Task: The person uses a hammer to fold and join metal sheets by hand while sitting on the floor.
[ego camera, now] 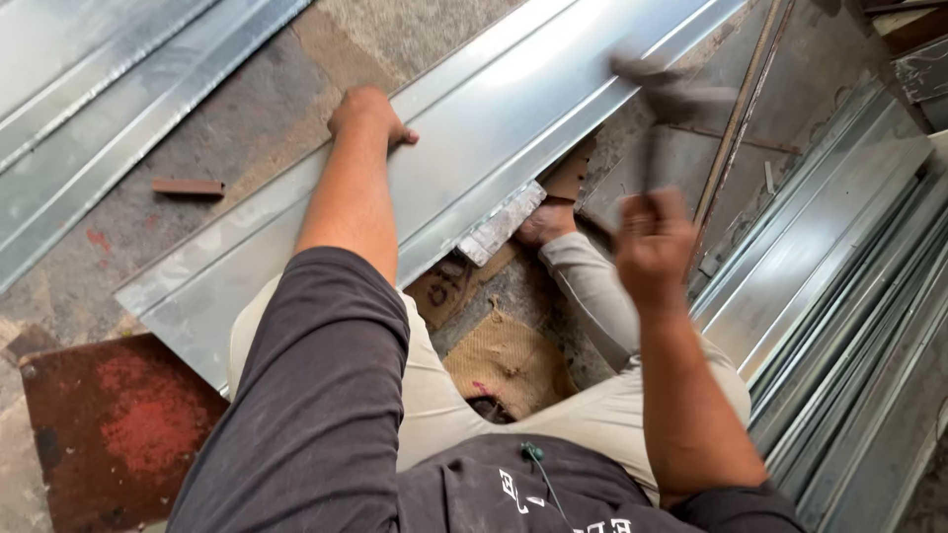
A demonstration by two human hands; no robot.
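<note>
A long folded metal sheet (494, 118), grey and shiny, lies diagonally across the concrete floor (247, 109) and passes over the seated person's lap. All positions below are given relative to this sheet.

The left hand (367, 114) rests palm down on the sheet's upper edge, fingers curled over the rim and thumb spread on the flat face; it presses the sheet but encloses nothing.

The right hand (652, 242) is raised just beyond the sheet's lower edge, closed in a fist around the handle of a hammer (664, 99). The hammer's dark head is above the sheet's lower fold line. Motion blur obscures both hand and tool, so the head appears close to the metal, but contact cannot be confirmed.

Beneath the sheet's lower edge, a small metal block (501, 222) sits just beside the person's bare foot (545, 222). A piece of burlap (509, 360) lies on the floor between the person's legs. A stack of similar metal profiles (849, 296) lies well apart from the sheet, beyond the right hand. A rust-red plate (118, 424) lies near the sheet's near end.
</note>
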